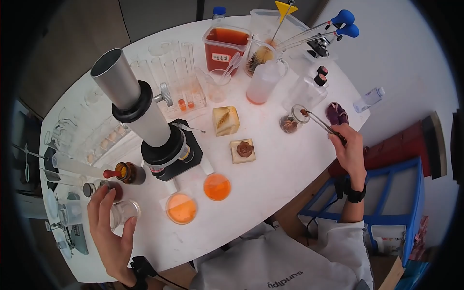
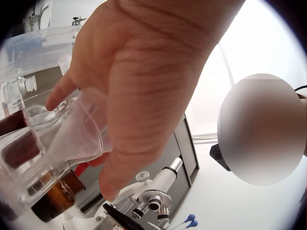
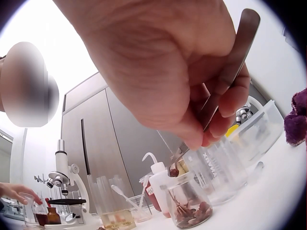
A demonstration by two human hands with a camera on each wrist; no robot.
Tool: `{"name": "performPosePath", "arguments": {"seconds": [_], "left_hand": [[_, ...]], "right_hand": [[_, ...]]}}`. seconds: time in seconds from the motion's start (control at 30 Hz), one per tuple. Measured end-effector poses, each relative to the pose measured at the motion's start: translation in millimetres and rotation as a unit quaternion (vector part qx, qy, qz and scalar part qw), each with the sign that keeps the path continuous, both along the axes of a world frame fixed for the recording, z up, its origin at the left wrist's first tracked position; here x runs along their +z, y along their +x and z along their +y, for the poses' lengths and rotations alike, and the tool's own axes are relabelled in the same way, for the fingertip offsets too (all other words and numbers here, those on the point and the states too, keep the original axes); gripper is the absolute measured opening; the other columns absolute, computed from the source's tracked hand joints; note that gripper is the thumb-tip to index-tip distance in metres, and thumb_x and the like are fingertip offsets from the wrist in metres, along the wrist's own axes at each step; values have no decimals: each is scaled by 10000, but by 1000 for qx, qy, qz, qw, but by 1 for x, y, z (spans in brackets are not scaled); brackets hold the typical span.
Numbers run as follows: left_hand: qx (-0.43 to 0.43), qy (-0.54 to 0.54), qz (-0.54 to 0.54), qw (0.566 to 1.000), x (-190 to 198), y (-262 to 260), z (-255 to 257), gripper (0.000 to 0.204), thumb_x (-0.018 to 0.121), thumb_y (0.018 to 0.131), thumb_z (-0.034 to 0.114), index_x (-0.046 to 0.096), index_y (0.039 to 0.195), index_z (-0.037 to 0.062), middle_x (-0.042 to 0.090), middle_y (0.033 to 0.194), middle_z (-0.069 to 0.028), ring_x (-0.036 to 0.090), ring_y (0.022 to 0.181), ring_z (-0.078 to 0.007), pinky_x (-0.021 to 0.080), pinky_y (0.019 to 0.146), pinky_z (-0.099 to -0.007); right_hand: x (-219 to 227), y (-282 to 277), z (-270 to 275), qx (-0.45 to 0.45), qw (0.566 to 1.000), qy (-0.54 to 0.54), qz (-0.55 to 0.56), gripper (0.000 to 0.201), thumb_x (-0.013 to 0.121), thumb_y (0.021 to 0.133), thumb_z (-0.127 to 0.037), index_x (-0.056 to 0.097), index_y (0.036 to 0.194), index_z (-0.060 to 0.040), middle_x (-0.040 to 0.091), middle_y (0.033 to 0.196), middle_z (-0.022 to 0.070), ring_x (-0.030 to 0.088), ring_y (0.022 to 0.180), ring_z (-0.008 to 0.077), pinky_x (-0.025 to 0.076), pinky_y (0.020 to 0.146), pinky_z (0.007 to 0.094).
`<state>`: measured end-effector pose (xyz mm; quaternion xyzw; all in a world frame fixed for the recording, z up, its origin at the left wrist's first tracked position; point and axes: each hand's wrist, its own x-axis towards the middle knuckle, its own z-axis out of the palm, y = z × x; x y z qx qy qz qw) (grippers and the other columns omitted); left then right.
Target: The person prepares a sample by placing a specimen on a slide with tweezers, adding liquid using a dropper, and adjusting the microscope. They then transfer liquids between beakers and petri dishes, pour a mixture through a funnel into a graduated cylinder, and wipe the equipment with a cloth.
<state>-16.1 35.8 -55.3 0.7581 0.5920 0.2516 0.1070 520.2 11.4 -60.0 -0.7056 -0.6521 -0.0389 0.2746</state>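
Observation:
My right hand (image 1: 349,150) pinches metal tweezers (image 3: 237,57). Their tips grip a small reddish-brown dried piece (image 3: 174,171) right at the mouth of a clear glass jar (image 3: 187,199). More dried brown pieces (image 1: 289,124) lie inside the jar, which stands upright on the table. On the left side, my left hand (image 1: 108,227) is spread around a clear, flared glass vessel (image 1: 126,212), its rim between thumb and fingers. The left wrist view shows this flared glass (image 2: 79,127) close under the palm. Beside those fingers stand dark bottles, one a brown dropper bottle (image 1: 133,174).
A microscope (image 1: 154,125) stands between the hands, with two orange dishes (image 1: 181,209) before it. Two specimen blocks (image 1: 243,151) sit mid-table. Behind are test tubes (image 1: 181,70), a red-brown liquid tub (image 1: 224,46) and a wash bottle (image 1: 261,84). Purple cloth (image 1: 337,113) lies near my right hand.

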Motion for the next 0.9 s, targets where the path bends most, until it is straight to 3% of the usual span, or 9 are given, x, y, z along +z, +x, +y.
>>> {"name": "performPosePath", "arguments": {"seconds": [0.1,0.3,0.5,0.77,0.9], "left_hand": [[3,-3,0,1000,0,0,0,642,804,728,72,617,1340,21,573,1422,-177,549,1312,-401,435,1104,-462],[5,-5,5,1000,1,1,0,641,807,730,72,618,1340,23,572,1423,-174,547,1314,-403,434,1107,-465],[5,-3,8,1000,1,2,1,654,808,709,32,621,1335,26,570,1428,-173,548,1317,-399,441,1101,-458],[3,-7,1,1000,2,1,1,656,819,700,28,625,1327,28,570,1428,-171,548,1314,-400,453,1087,-455],[-2,-1,5,1000,2,0,1,646,824,711,56,627,1326,28,572,1424,-170,543,1315,-399,456,1081,-456]], "right_hand": [[-5,6,1,-3,999,-28,-18,172,722,879,1,696,1046,35,630,843,156,609,684,297,473,625,368],[21,-22,-7,-48,997,56,38,259,698,896,14,675,1154,24,658,880,155,667,744,276,528,690,321],[5,-63,3,118,987,-98,50,287,712,859,23,642,1137,13,662,909,158,707,817,317,567,706,375],[-29,-86,27,203,966,-158,-36,228,721,853,-61,642,1064,-29,675,905,126,684,834,332,550,703,442],[-29,-90,32,198,961,-179,-63,234,726,843,-72,649,1061,-37,655,888,115,671,863,328,549,709,450]]}}
